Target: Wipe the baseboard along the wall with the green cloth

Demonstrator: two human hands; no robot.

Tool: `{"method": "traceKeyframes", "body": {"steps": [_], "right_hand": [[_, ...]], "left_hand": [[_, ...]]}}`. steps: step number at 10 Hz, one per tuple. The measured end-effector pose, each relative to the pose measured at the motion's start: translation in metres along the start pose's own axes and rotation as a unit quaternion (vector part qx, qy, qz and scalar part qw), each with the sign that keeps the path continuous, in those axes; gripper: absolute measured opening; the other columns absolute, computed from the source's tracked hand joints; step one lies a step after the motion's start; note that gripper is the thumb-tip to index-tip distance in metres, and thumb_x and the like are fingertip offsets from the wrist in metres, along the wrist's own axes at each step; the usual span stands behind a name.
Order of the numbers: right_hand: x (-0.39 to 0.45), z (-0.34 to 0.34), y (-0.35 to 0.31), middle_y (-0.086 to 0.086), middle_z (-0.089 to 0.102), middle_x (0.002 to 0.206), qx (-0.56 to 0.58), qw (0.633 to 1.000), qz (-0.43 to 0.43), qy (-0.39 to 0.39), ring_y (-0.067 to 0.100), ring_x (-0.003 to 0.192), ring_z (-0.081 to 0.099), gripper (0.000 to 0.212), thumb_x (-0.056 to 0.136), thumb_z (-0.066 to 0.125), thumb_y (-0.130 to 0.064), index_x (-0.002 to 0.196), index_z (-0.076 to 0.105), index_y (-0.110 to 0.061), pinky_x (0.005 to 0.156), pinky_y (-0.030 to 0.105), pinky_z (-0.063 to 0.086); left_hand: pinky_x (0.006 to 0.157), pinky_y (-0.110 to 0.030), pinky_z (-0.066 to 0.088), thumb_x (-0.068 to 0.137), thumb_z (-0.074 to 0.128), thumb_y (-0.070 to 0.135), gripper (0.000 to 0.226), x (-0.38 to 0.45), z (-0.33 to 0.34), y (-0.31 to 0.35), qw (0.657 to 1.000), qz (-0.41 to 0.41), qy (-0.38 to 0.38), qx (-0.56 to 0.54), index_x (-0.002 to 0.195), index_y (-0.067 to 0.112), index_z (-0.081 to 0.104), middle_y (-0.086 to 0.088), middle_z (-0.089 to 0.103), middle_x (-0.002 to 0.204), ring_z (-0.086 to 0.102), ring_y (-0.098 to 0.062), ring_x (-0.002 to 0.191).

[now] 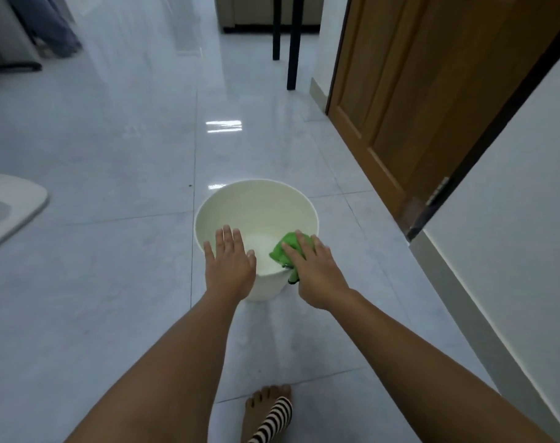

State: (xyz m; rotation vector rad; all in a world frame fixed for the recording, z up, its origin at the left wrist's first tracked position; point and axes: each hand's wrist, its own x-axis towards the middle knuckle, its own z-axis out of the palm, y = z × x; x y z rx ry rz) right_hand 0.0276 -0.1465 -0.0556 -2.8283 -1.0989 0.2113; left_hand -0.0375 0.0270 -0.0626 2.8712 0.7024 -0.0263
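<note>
A cream bucket (256,199) stands on the tiled floor in front of me. The green cloth (283,252) hangs over the bucket's near right rim, bunched up. My right hand (317,273) lies on top of the cloth with fingers spread over it; whether it grips the cloth is unclear. My left hand (229,262) hovers flat over the bucket's near left rim, fingers apart, holding nothing. The pale baseboard (464,314) runs along the foot of the white wall on the right.
A wooden door (416,91) stands to the right beyond the wall's dark edge. Black table legs (294,43) rise at the back. A light mat (10,206) lies at the left. My foot in a striped sandal (269,414) is at the bottom.
</note>
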Motion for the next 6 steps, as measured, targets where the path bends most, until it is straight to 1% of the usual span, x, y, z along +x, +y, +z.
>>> {"method": "traceKeyframes", "body": {"steps": [1, 2, 3, 4, 5, 6], "right_hand": [[-0.002, 0.003, 0.005, 0.005, -0.003, 0.162, -0.002, 0.999, -0.013, 0.031, 0.035, 0.146, 0.001, 0.086, 0.084, 0.057, -0.008, 0.152, 0.010, -0.029, 0.117, 0.053, 0.002], [-0.002, -0.004, 0.009, 0.006, 0.005, 0.162, 0.008, 0.999, -0.015, 0.040, 0.034, 0.145, 0.006, 0.078, 0.087, 0.054, -0.016, 0.151, 0.013, -0.028, 0.117, 0.053, 0.002], [-0.002, -0.009, 0.009, 0.005, 0.006, 0.162, 0.012, 0.999, -0.019, 0.033, 0.033, 0.145, 0.006, 0.071, 0.089, 0.051, -0.020, 0.151, 0.016, -0.027, 0.118, 0.053, 0.002], [-0.004, -0.016, 0.008, 0.004, 0.004, 0.162, 0.025, 0.999, -0.020, 0.029, 0.031, 0.146, 0.004, 0.073, 0.088, 0.051, -0.019, 0.152, 0.015, -0.026, 0.118, 0.051, 0.000], [-0.009, -0.023, 0.014, 0.004, 0.004, 0.162, 0.038, 0.999, 0.000, 0.032, 0.030, 0.146, 0.004, 0.076, 0.085, 0.050, -0.017, 0.152, 0.014, -0.025, 0.118, 0.051, 0.000], [-0.018, -0.034, 0.027, 0.004, 0.004, 0.162, 0.055, 0.997, 0.050, 0.014, 0.028, 0.147, 0.004, 0.077, 0.084, 0.047, -0.016, 0.152, 0.013, -0.023, 0.119, 0.050, 0.001]], "left_hand": [[0.118, -0.049, -0.005, 0.101, 0.017, 0.035, 0.060, 0.002, 0.003, 0.000, 1.000, 0.012, 0.003, -0.009, 0.151, 0.006, 0.001, -0.013, -0.003, 0.161, -0.006, -0.026, 0.148], [0.118, -0.049, -0.007, 0.101, 0.017, 0.034, 0.059, 0.003, 0.001, 0.006, 1.000, 0.020, 0.011, -0.013, 0.151, 0.007, 0.001, -0.013, -0.004, 0.161, -0.007, -0.026, 0.148], [0.117, -0.049, -0.009, 0.101, 0.017, 0.034, 0.059, 0.001, 0.001, 0.009, 0.999, 0.032, 0.016, -0.012, 0.151, 0.008, 0.000, -0.013, -0.004, 0.161, -0.008, -0.026, 0.148], [0.117, -0.049, -0.010, 0.101, 0.016, 0.035, 0.059, -0.001, -0.001, 0.010, 0.999, 0.034, 0.011, -0.011, 0.150, 0.008, -0.003, -0.012, -0.007, 0.161, -0.011, -0.025, 0.148], [0.117, -0.049, -0.009, 0.101, 0.016, 0.034, 0.059, -0.003, -0.006, 0.019, 0.999, 0.039, 0.007, -0.011, 0.150, 0.008, -0.004, -0.012, -0.009, 0.161, -0.012, -0.025, 0.148], [0.117, -0.049, -0.009, 0.101, 0.016, 0.035, 0.060, -0.004, -0.009, 0.038, 0.998, 0.062, 0.011, -0.018, 0.150, 0.008, -0.004, -0.012, -0.008, 0.161, -0.012, -0.024, 0.148]]}}
